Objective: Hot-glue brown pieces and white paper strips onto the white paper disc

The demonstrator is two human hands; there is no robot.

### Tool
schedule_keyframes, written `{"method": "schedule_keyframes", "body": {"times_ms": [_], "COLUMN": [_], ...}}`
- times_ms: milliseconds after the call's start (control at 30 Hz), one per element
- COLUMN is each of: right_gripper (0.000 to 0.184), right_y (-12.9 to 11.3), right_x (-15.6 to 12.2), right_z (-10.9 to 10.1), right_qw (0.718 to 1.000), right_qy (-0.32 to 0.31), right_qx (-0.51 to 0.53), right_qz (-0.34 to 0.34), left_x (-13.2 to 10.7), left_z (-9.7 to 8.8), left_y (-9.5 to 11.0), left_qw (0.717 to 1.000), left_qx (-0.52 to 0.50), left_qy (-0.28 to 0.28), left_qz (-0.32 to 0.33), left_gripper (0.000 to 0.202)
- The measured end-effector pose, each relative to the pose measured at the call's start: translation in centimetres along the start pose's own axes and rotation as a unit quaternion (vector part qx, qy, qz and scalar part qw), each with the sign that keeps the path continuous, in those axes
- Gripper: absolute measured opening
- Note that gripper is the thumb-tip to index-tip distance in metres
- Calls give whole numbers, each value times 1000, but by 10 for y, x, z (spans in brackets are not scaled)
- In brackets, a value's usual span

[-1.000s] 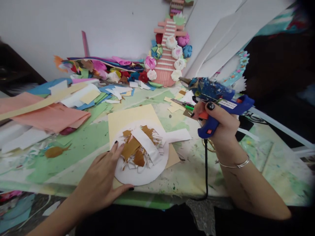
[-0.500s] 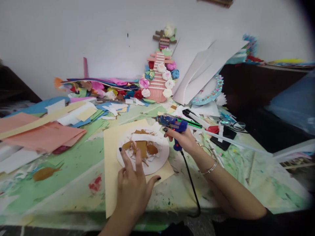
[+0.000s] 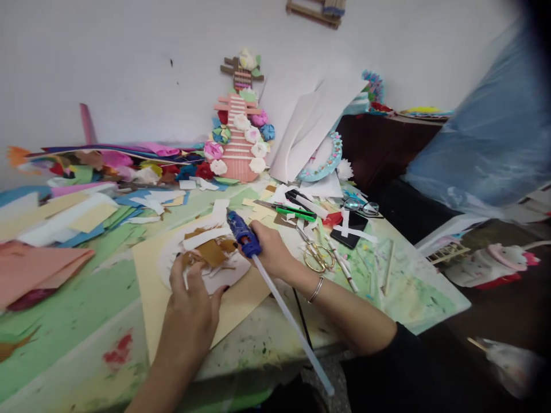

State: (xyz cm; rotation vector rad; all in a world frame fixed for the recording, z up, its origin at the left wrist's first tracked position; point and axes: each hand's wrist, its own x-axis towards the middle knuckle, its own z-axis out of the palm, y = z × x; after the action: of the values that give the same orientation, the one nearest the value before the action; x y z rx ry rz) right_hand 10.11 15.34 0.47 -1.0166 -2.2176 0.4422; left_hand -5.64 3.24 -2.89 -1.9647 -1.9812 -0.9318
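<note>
A blue glue gun (image 3: 243, 232) is gripped in my right hand (image 3: 271, 249). Its nozzle points away and slightly left, and a long translucent glue stick (image 3: 293, 324) juts from its back towards me. My left hand (image 3: 189, 310) lies over the near left part of a white paper oval (image 3: 230, 277), fingers apart and bent, fingertips at its brown paper pieces (image 3: 210, 252). A white paper strip (image 3: 206, 237) crosses the oval above the brown pieces. Beneath the oval is a cream sheet (image 3: 148, 287). Whether the left fingertips pin a piece is hard to see.
Gold-handled scissors (image 3: 318, 256), a green cutter (image 3: 297, 213), glasses (image 3: 361, 206) and a black phone (image 3: 350, 229) lie to the right. Coloured paper (image 3: 38, 267) piles up at left. A flower-covered pink guitar-shaped craft (image 3: 239, 140) leans on the wall.
The view has turned right, so the table appears further left. My right hand has swung the glue gun round, its stick now pointing towards me. The left hand stays on the oval, fingers more bent.
</note>
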Motion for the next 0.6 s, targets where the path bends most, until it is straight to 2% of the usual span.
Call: {"method": "schedule_keyframes", "body": {"times_ms": [67, 133, 167, 200, 267, 300, 367, 467, 533, 600], "right_gripper": [17, 16, 15, 14, 13, 13, 14, 16, 16, 16], "right_y": [-2, -6, -7, -9, -11, -11, -11, -11, -11, -12], "right_x": [-3, -6, -8, -9, -12, -13, -14, -14, -14, -14], "right_z": [-1, 0, 1, 2, 4, 5, 7, 9, 10, 11], "right_qw": [999, 994, 991, 987, 981, 977, 972, 968, 967, 966], "right_qy": [-7, -17, -21, -24, -28, -28, -28, -33, -42, -52], "right_qx": [-53, -104, -128, -149, -185, -199, -219, -236, -241, -242], "right_qz": [-13, -29, -37, -45, -58, -64, -75, -82, -77, -76], "left_x": [2, 0, -2, -4, -7, -7, -7, -7, -7, -8], "left_z": [-16, -31, -37, -40, -41, -40, -34, -28, -26, -26], "left_y": [8, 16, 21, 27, 40, 47, 59, 69, 69, 67], "left_qw": [996, 968, 933, 882, 755, 700, 626, 548, 510, 496], "left_qx": [-82, -221, -305, -387, -522, -571, -638, -695, -718, -728], "left_qy": [-16, -92, -155, -228, -339, -361, -347, -305, -287, -269], "left_qz": [-34, -80, -111, -145, -206, -232, -284, -352, -377, -388], "left_gripper": [39, 36, 39, 43, 51, 53, 54, 45, 41, 40]}}
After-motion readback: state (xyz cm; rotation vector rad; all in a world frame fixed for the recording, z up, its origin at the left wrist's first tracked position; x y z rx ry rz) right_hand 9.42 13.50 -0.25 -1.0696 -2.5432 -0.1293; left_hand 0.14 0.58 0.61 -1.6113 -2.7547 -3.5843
